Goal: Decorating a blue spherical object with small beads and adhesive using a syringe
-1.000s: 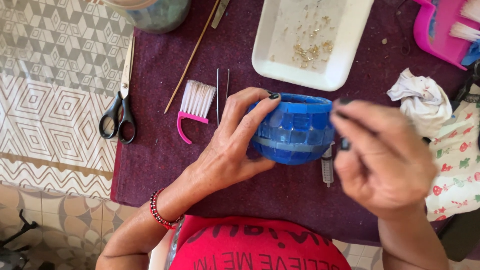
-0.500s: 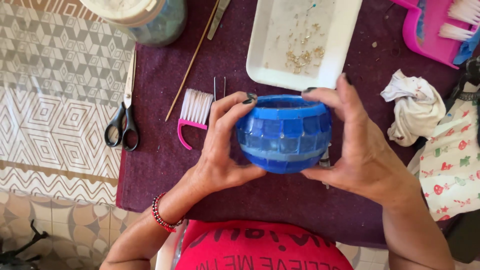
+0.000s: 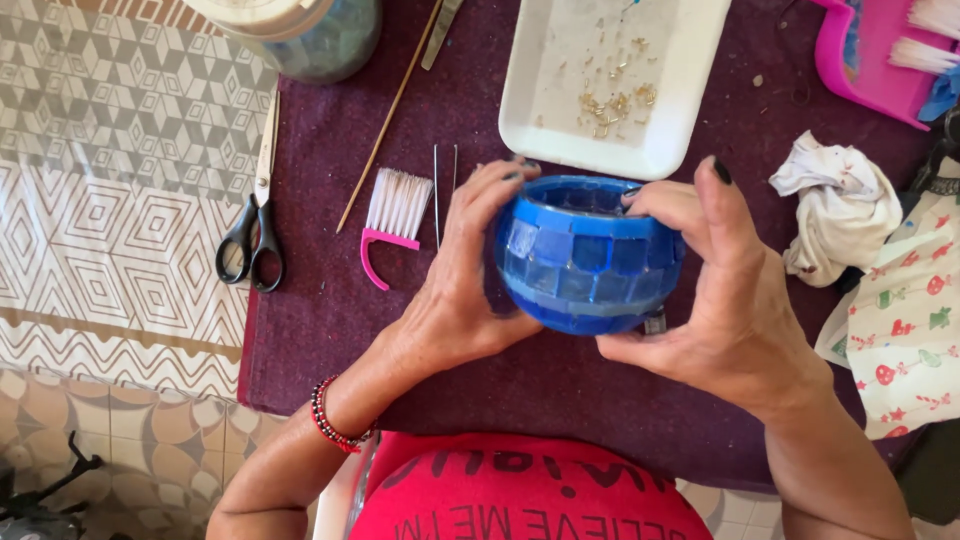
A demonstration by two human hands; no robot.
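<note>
While both hands cup it for inspection, left hand (image 3: 455, 290) and right hand (image 3: 725, 300) clasp the blue mosaic bowl (image 3: 585, 255) above the maroon-clothed bench (image 3: 330, 300).

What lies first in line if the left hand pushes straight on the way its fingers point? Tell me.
The left hand already wraps the blue mosaic bowl. Past it, the white tray probably comes first, though depth is unclear.

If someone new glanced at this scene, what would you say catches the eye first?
First the blue mosaic bowl, cupped at centre between the left hand and right hand above a purple cloth. Next, the white tray of small golden bits just behind it, and black-handled scissors lying at the cloth's left edge.
</note>
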